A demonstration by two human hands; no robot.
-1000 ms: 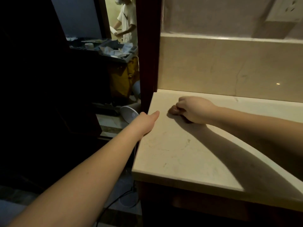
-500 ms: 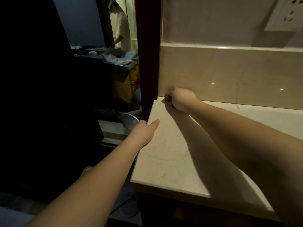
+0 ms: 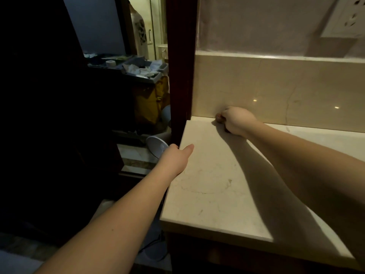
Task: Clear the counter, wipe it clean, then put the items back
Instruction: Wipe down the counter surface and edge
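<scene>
The beige marble counter (image 3: pixel 207 190) is bare where it shows. My right hand (image 3: pixel 237 120) rests as a fist at the back of the counter, against the backsplash (image 3: pixel 266 91). Its fingers curl round a small dark wad, seemingly a cloth (image 3: pixel 227 132), of which only a sliver shows under the hand. My left hand (image 3: pixel 175 159) grips the counter's left edge, thumb on top, with its fingers hidden over the side.
A dark wooden post (image 3: pixel 179 76) rises at the counter's back left corner. Beyond it stand a cleaning cart (image 3: pixel 146 73) with a yellow bag (image 3: pixel 152 101), a white round object (image 3: pixel 156 147) and a person (image 3: pixel 140 32). A wall socket (image 3: pixel 347 16) sits upper right.
My right hand slid from the counter's left middle back to the backsplash corner, then a little right along it. My left hand stayed on the edge.
</scene>
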